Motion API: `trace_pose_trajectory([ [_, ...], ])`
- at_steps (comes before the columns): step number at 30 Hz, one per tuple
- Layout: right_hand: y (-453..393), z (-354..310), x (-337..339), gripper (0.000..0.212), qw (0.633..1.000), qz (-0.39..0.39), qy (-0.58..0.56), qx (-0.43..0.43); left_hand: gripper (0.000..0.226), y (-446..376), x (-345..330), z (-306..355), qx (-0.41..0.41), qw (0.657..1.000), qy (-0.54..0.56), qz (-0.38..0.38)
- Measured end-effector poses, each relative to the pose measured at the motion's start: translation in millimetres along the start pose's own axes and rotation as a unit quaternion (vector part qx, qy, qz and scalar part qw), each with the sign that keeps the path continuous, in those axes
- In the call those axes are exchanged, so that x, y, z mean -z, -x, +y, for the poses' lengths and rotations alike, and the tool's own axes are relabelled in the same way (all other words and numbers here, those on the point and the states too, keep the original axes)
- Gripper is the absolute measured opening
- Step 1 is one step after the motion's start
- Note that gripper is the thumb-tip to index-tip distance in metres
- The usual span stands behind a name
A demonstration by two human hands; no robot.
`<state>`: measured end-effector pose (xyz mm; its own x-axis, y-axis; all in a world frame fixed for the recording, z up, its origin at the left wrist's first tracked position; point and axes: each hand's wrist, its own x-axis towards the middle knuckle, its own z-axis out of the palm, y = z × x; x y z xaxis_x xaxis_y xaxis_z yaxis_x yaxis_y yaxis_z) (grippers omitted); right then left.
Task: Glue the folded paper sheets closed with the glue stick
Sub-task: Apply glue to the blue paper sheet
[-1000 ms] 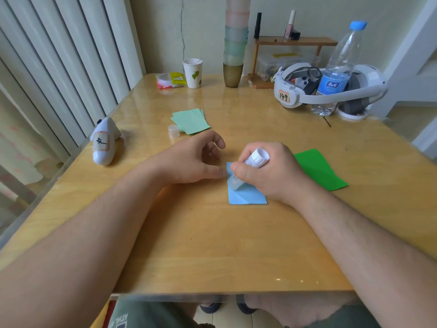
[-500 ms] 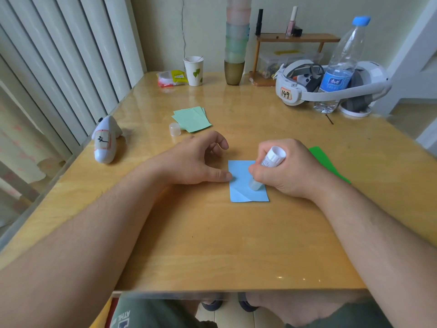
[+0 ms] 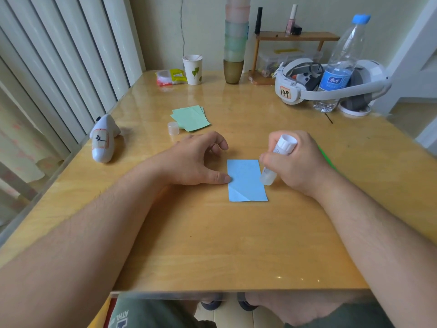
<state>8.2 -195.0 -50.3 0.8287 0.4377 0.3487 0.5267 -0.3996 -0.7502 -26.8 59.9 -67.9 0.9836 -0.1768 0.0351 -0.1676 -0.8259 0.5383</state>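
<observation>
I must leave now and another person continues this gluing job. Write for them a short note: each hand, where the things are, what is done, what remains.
Left hand: thumb tip presses the left edge of the blue folded paper; the other fingers are curled above the table and hold nothing.
Right hand: grips the glue stick, uncapped, tip down at the paper's right edge.
Glue stick cap stands beside the light green paper stack, farther back on the table.
A bright green sheet lies mostly hidden behind the right hand.
Done: cannot tell how much glue is on the blue paper.
Left: press the blue paper closed, glue the other sheets, recap the stick.
</observation>
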Motion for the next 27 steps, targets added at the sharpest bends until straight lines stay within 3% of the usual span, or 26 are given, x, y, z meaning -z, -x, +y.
trace_pose_trajectory([
  [3, 1, -2, -6, 0.027, 0.999, 0.007, -0.037, 0.011, 0.072, 0, 0, -1, 0.0, 1.0, -0.004, 0.002],
  [8, 5, -7, -25, 0.026, 0.997, -0.048, -0.054, 0.013, 0.067, -1, -2, -1, 0.0, 1.0, 0.002, 0.011],
  [27, 6, -5, -12, 0.027, 0.995, -0.099, 0.007, -0.002, 0.073, 1, -2, 4, 0.009, 0.999, -0.033, 0.001],
])
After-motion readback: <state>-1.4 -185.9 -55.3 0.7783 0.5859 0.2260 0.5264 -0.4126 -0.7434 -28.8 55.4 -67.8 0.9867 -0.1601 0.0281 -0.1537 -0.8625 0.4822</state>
